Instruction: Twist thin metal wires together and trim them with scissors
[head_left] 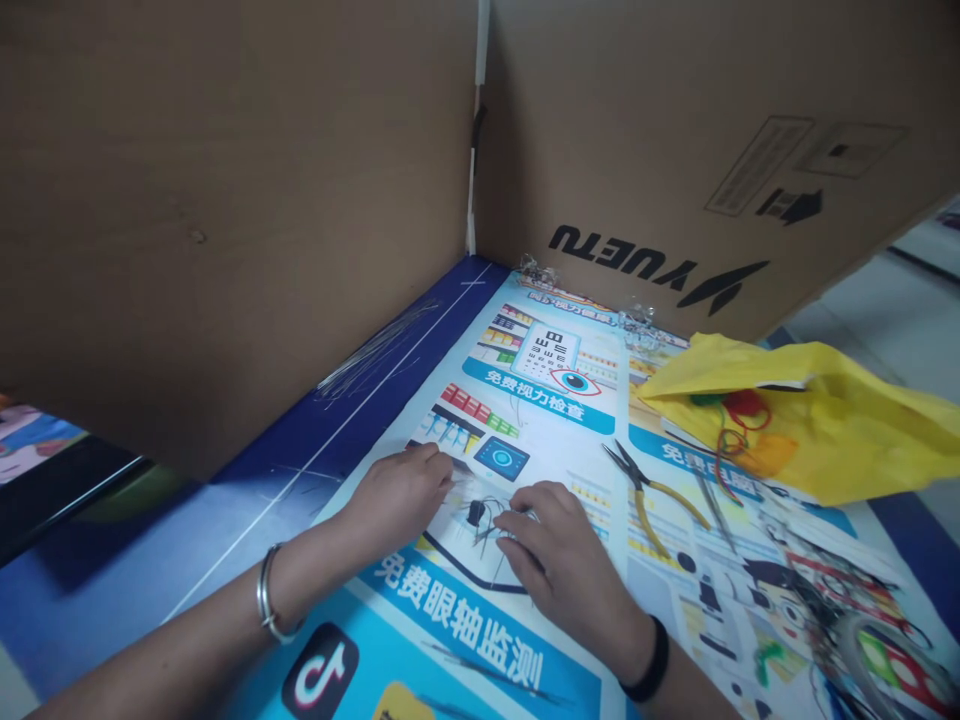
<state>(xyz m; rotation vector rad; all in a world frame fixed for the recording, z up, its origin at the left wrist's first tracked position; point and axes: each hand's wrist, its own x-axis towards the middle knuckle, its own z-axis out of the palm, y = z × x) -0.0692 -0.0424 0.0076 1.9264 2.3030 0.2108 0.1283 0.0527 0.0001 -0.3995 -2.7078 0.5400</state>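
Observation:
My left hand (411,492), with a silver bangle at the wrist, rests low over the printed mat with its fingers closed. Whatever it may pinch is hidden behind the fingers. My right hand (553,548), wearing a black band, has curled fingers at a small tangle of thin dark wire (487,522). Strands of this wire run to its fingertips. The tangle lies between both hands, above the mat's picture. Right of my right hand lie long-nose pliers (643,490) with yellow handles, jaws slightly apart, and metal tweezers (716,512).
Cardboard panels (247,180) (637,130) stand upright and meet behind the mat (450,620). Loose straight wires (379,345) lie along the left panel. A yellow bag (840,420) holds coloured cords (739,420). Clear plastic bits (637,325) sit by the back panel, and a round container (892,665) at lower right.

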